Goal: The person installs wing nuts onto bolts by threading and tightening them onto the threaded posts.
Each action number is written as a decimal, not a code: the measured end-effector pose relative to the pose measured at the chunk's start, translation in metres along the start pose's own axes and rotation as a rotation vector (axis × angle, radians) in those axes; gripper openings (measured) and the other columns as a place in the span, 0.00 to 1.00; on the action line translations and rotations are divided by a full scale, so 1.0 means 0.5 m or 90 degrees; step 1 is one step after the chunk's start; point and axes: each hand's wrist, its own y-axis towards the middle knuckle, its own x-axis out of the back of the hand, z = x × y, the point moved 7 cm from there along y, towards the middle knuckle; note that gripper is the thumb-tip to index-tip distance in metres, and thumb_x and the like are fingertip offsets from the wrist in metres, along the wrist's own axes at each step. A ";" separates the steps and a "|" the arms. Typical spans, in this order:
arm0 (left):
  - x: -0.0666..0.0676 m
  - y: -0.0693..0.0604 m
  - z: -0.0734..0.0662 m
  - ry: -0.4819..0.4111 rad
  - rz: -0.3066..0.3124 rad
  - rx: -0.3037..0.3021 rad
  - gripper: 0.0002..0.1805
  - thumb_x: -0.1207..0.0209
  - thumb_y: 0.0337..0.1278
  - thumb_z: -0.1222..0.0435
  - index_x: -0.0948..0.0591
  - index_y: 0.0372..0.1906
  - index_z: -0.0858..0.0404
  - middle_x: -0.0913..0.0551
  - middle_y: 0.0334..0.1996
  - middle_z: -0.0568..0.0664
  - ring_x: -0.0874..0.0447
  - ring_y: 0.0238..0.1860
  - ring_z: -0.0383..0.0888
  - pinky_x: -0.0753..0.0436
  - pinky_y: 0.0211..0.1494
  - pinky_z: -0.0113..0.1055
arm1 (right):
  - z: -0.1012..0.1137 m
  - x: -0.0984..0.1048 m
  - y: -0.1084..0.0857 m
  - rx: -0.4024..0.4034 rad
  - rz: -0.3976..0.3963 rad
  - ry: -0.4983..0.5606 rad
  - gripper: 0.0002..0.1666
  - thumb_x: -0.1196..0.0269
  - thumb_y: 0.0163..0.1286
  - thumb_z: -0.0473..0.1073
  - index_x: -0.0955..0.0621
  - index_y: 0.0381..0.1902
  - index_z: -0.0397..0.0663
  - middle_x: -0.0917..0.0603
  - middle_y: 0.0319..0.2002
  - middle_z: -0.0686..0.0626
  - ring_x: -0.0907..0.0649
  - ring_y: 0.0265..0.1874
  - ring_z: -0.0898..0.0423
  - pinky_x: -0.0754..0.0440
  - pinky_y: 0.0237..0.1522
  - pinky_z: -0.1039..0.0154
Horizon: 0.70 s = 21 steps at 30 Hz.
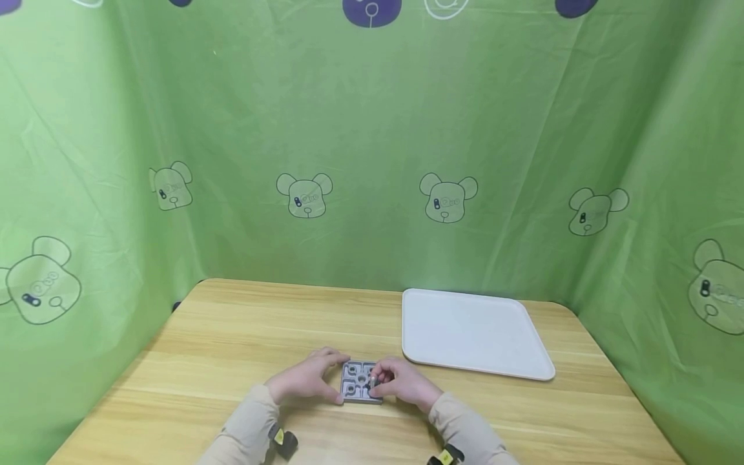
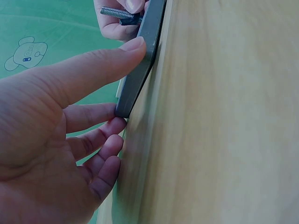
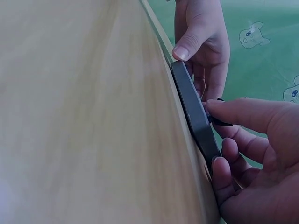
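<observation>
A small square grey plate with several recesses and round holes lies on the wooden table. My left hand grips the plate by its left side, with thumb and index finger at two corners. At the plate's right half, my right hand pinches a small threaded bolt with a black piece at its base. In the left wrist view the bolt points away from the plate's upper face. The black piece shows between thumb and fingers in the right wrist view; how it meets the plate is hidden.
A white rectangular tray lies at the back right of the wooden table, just beyond my right hand. Green curtains with printed bear heads stand behind the table and along both sides.
</observation>
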 end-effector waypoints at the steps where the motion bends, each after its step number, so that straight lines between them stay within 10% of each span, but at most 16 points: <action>1: 0.000 0.000 0.000 0.000 0.000 0.000 0.48 0.27 0.39 0.55 0.32 0.69 0.62 0.32 0.68 0.58 0.37 0.69 0.59 0.37 0.72 0.64 | 0.000 -0.001 0.000 0.000 0.000 -0.002 0.12 0.29 0.51 0.35 0.20 0.33 0.37 0.23 0.31 0.51 0.28 0.34 0.57 0.31 0.37 0.69; 21: 0.002 -0.001 0.000 0.005 -0.001 -0.001 0.48 0.27 0.39 0.54 0.33 0.70 0.62 0.33 0.68 0.59 0.37 0.69 0.60 0.37 0.72 0.64 | -0.032 0.008 0.000 -0.038 0.080 0.104 0.16 0.41 0.56 0.34 0.21 0.44 0.38 0.22 0.40 0.49 0.26 0.41 0.54 0.28 0.41 0.64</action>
